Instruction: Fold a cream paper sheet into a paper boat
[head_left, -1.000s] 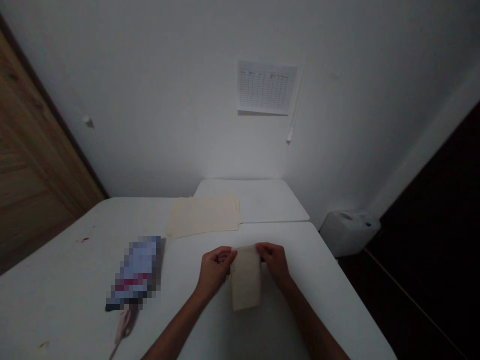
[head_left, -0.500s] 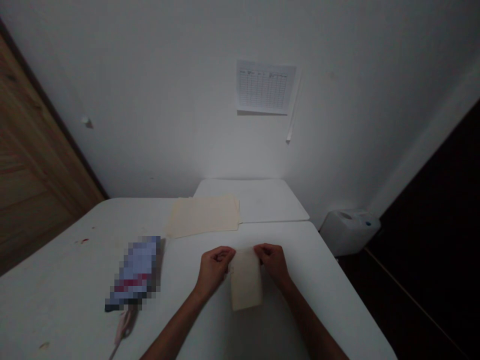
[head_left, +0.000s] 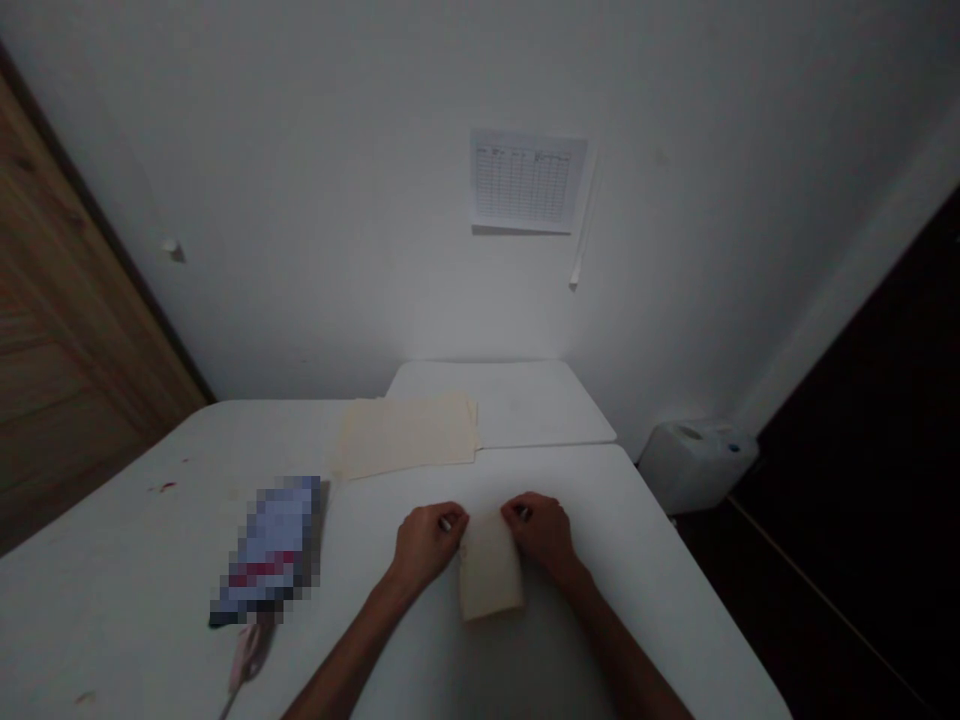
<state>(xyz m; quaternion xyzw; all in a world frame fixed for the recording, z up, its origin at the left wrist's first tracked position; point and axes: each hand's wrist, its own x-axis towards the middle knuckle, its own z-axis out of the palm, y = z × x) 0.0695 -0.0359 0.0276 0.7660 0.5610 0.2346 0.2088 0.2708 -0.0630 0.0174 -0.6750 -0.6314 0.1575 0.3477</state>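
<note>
A folded piece of cream paper [head_left: 491,570] hangs between my two hands over the white table, its lower edge towards me. At its upper left corner my left hand [head_left: 427,540] is closed in a pinch, thumb against fingers. My right hand [head_left: 544,535] pinches the upper right corner in the same way. The paper's sides run down between my wrists. Beyond my left hand, a flat stack of larger cream sheets [head_left: 409,437] lies near the table's back.
On the left of the white table [head_left: 135,540] lies a pixelated blue and pink item [head_left: 274,540], with a pinkish long thing [head_left: 250,650] below it. A white plastic jerrycan [head_left: 694,465] stands past the right edge. A printed sheet [head_left: 527,182] hangs on the wall.
Both hands stay pinched on the paper's top corners and sit slightly lower. The right hand has come a little to the left, and the paper's upper edge is lower in view.
</note>
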